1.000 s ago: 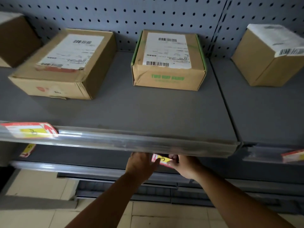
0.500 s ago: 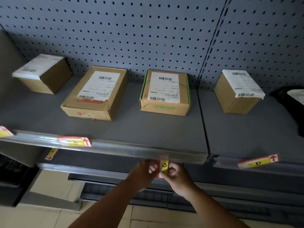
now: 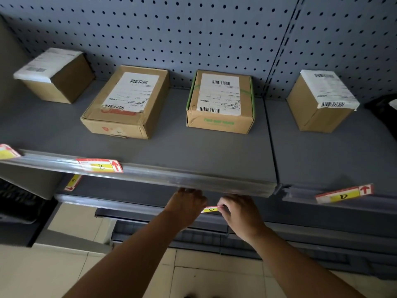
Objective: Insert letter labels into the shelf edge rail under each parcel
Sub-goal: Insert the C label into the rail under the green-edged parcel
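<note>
Three labels are already sitting in the rail (image 3: 163, 176): one at the far left (image 3: 7, 151), unreadable, the B label (image 3: 100, 165) under the second box (image 3: 125, 102), and the D label (image 3: 343, 194) under the right box (image 3: 321, 100). The C label (image 3: 210, 209) is being held just below the rail, under the green-edged box (image 3: 220, 102), not yet in. The left hand (image 3: 185, 206) and right hand (image 3: 238, 210) are pinching its ends. Green print on that box is too blurred to read

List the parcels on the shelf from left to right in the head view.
Small white-topped box → flat brown box with red tape → green-edged box → small cube box with wrapped label.
</note>
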